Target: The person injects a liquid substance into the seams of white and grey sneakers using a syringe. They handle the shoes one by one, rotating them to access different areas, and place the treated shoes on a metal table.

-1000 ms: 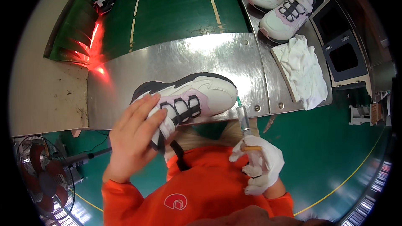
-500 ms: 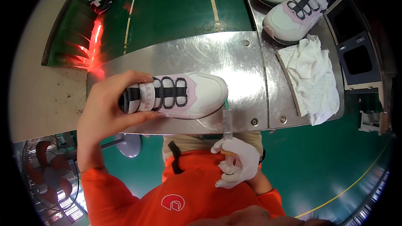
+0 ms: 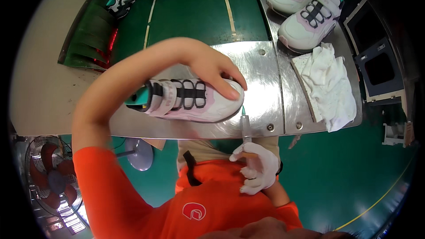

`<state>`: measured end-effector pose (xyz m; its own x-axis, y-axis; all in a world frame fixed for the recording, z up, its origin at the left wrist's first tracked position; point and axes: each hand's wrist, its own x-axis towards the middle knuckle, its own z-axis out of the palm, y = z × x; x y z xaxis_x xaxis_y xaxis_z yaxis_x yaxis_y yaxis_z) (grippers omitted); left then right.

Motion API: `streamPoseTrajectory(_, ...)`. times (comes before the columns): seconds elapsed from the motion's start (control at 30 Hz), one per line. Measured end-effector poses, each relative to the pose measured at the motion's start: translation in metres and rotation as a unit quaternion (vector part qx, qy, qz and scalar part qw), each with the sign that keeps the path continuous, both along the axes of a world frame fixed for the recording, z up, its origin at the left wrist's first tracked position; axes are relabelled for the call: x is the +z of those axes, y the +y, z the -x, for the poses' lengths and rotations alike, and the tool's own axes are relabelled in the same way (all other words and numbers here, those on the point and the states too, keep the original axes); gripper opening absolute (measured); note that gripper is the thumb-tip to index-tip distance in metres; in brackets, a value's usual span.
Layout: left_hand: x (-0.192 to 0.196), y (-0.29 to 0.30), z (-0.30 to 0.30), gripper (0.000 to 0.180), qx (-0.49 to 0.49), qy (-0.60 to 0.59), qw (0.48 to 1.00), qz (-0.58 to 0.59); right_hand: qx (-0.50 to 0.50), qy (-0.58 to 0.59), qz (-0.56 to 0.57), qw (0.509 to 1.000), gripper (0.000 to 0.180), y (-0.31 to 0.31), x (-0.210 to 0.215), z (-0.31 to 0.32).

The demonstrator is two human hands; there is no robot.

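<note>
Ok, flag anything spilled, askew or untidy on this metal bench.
The white cloth lies crumpled at the right, reaching the front edge of the metal bench, so it looks untidy. No spill stands out around the handled shoe.

The white-and-pink, dark-laced shoe (image 3: 192, 99) sits upright, toe toward three o'clock; at its four o'clock, the clear syringe (image 3: 246, 126) points its green tip toward twelve.

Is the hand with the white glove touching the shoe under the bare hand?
Apart: in the head view, a strip of metal tabletop shows between the gloved right hand and the shoe.
</note>
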<state>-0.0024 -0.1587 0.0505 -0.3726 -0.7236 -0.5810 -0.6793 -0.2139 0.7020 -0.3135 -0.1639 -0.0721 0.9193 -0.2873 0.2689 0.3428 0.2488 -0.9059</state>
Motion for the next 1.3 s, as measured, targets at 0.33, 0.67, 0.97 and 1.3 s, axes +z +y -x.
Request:
streamPoseTrajectory(0.33, 0.087, 0.071, 0.03, 0.044, 0.209, 0.085, 0.921, 0.317, 0.226, -0.027, -0.103, 0.968, 0.108, -0.073, 0.102, -0.008)
streamPoseTrajectory(0.67, 0.013, 0.152, 0.011, 0.048, 0.519, 0.257, 0.646, 0.497, 0.244, 0.054, -0.071, 0.966, 0.113, -0.055, 0.161, -0.101)
streamPoseTrajectory(0.97, -0.039, 0.166, -0.013, 0.042, 0.679, 0.31, 0.481, 0.459, 0.207, 0.063, -0.115, 0.97, 0.101, -0.048, 0.113, -0.138)
streamPoseTrajectory(1.3, -0.039, 0.16, -0.011, 0.038, 0.726, 0.311, 0.452, 0.414, 0.21, 0.046, -0.149, 0.965, 0.104, -0.063, 0.089, -0.134)
